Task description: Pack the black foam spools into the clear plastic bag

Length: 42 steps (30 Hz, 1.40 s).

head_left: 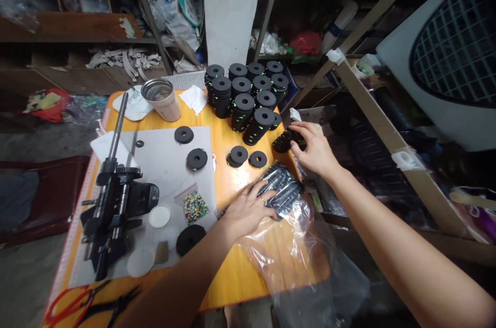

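Note:
My left hand (250, 209) lies palm down with fingers spread on a clear plastic bag (300, 214). Inside the bag, packed rows of black spools (281, 186) show through the film. At the table's right edge, my right hand (315, 150) has its thumb and fingers around a short stack of black spools (284, 141), tipped on its side. Between the hands and the tall stacks lie a small pile of black spools (237, 155) and a single black ring (258, 159). Several upright stacks of black spools (263, 119) with bright green bits stand behind them.
On the left are a black clamp-like winding device (116, 199), a grey mat (166, 162), a bag of coloured beads (195, 206) and a metal cup (161, 100). Orange-handled pliers (70, 302) lie at the front left. A wooden frame (368, 106) runs along the right.

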Tool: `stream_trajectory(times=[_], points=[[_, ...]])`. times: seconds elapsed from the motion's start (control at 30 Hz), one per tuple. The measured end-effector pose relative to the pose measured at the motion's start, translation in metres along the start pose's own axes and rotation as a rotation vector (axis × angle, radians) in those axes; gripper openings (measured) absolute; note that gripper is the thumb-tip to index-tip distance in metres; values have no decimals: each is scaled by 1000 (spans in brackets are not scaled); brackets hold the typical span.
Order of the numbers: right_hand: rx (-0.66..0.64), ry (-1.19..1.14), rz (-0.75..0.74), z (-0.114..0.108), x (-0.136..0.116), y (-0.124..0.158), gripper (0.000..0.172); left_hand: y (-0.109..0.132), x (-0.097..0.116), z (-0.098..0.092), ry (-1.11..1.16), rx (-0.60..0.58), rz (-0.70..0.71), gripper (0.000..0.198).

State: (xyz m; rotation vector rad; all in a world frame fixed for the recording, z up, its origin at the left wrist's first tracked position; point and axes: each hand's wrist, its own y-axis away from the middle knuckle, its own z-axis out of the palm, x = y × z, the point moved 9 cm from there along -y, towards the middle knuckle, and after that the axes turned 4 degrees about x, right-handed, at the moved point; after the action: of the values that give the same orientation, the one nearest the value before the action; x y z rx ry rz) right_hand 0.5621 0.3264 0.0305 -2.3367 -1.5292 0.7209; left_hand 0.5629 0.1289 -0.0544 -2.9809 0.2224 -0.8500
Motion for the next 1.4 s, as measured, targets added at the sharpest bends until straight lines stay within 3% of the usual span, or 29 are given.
stream_trajectory(times=[0.43, 0.73, 1.1, 1.4], points=[[94, 9, 3, 5, -1, 6, 34, 0, 1, -1, -17, -5, 2, 38], [27, -16, -58, 6, -2, 12, 56, 0, 1, -1, -11, -10, 2, 40], [134, 54, -3, 8, -3, 9, 29, 0, 1, -2, -13, -3, 11, 37], [111, 57, -45, 12, -1, 14, 43, 0, 1, 1, -19, 17, 30, 35]])
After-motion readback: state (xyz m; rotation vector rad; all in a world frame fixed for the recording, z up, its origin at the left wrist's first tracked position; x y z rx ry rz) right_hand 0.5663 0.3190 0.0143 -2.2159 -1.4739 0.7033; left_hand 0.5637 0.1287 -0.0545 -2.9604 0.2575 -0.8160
